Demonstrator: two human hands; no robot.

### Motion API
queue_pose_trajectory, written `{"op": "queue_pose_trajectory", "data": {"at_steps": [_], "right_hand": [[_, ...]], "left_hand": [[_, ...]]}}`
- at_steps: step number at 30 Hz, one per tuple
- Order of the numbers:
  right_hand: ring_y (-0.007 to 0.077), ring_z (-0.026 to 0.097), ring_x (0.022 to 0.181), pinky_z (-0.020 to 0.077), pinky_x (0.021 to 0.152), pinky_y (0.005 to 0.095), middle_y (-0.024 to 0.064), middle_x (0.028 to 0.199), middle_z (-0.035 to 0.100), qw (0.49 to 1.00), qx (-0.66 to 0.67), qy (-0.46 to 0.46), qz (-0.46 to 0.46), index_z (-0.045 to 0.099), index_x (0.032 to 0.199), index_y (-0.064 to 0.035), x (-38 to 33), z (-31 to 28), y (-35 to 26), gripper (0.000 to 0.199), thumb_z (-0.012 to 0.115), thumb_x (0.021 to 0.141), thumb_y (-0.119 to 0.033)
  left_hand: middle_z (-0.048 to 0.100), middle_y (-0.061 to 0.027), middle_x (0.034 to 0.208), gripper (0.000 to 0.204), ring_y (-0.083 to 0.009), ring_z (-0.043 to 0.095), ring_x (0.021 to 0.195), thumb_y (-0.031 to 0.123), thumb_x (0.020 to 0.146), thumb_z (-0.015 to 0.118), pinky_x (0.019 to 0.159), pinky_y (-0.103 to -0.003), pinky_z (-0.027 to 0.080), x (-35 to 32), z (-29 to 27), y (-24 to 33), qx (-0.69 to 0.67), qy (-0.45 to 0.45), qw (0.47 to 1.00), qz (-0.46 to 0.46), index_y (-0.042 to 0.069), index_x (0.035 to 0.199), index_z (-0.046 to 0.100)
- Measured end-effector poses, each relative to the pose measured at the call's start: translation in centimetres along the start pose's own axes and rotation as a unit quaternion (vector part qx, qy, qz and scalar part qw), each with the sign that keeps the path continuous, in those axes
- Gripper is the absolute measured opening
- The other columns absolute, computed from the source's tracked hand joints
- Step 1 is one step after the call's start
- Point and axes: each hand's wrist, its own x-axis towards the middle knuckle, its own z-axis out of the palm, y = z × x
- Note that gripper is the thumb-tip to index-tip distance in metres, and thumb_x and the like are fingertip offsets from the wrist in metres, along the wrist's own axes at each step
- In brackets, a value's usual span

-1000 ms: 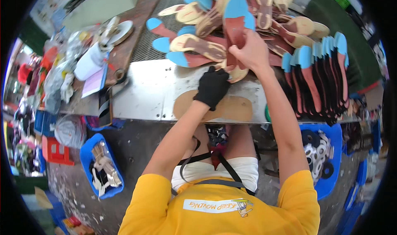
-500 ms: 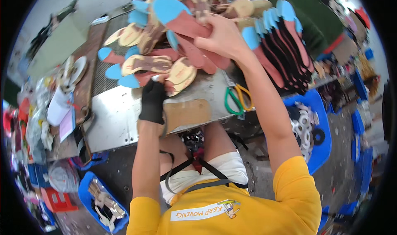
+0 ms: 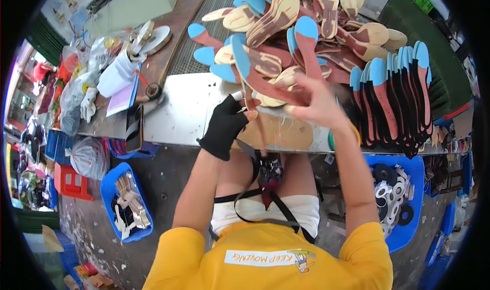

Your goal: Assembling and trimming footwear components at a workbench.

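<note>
My left hand (image 3: pixel 224 124), in a black fingerless glove, pinches a thin pinkish-brown insole (image 3: pixel 260 129) seen nearly edge-on above the table's front edge. My right hand (image 3: pixel 320 105) is bare and somewhat blurred. Its thumb and fingers close on the heel end of a second insole (image 3: pixel 263 83), pink with a blue toe, which slants up to the left just above the left hand. Behind both hands lies a loose pile of insoles, some cream and brown like this insole (image 3: pixel 275 15), others pink and blue.
At the right stands a row of upright pink, blue and black insoles (image 3: pixel 385 104). Scissors (image 3: pixel 354 133) are partly hidden by my right forearm. A tan insole-shaped board (image 3: pixel 286 133) lies at the table edge. Blue bins (image 3: pixel 419 188) (image 3: pixel 104 188) stand on the floor either side.
My right hand has come down from over the pile with a pink and blue insole, nearer my left hand. The left hand now holds an insole on edge. The view has shifted left.
</note>
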Motion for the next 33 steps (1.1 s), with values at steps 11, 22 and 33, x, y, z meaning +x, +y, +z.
{"op": "queue_pose_trajectory", "data": {"at_steps": [11, 22, 33], "right_hand": [[0.0159, 0.061, 0.085, 0.0489, 0.077, 0.0298, 0.0078, 0.099, 0.064, 0.960, -0.252, 0.090, -0.080, 0.061, 0.105, -0.0011, 1.2, -4.7, 2.5, 0.035, 0.072, 0.073, -0.010], [0.0201, 0.062, 0.098, 0.0473, 0.088, 0.0314, 0.0101, 0.109, 0.064, 0.990, -0.050, 0.075, 0.106, 0.055, 0.119, -0.0024, -4.3, 8.6, 0.7, 0.055, 0.074, 0.070, -0.019], [0.0218, 0.058, 0.106, 0.0440, 0.093, 0.0337, 0.0090, 0.109, 0.062, 0.996, -0.037, 0.072, 0.028, 0.066, 0.100, -0.0009, -7.3, 7.6, 4.9, 0.022, 0.067, 0.081, -0.014]], "left_hand": [[0.060, -0.0104, 0.121, 0.064, -0.0182, 0.059, 0.102, 0.027, 0.077, 0.069, 0.087, -0.031, 0.049, -6.9, -4.2, 0.1, -0.143, -0.012, 0.990, 0.004, 0.001, 0.131, 0.049], [0.059, -0.0069, 0.117, 0.045, -0.0161, 0.060, 0.101, 0.012, 0.092, 0.059, 0.081, -0.024, 0.052, -6.6, 1.8, -3.3, -0.192, 0.097, 0.976, 0.045, 0.007, 0.135, 0.046], [0.053, -0.0012, 0.101, 0.045, -0.0019, 0.040, 0.064, 0.016, 0.098, 0.048, 0.062, -0.021, 0.052, -7.7, 5.9, -2.1, -0.157, 0.243, 0.949, 0.129, 0.012, 0.141, 0.036]]}}
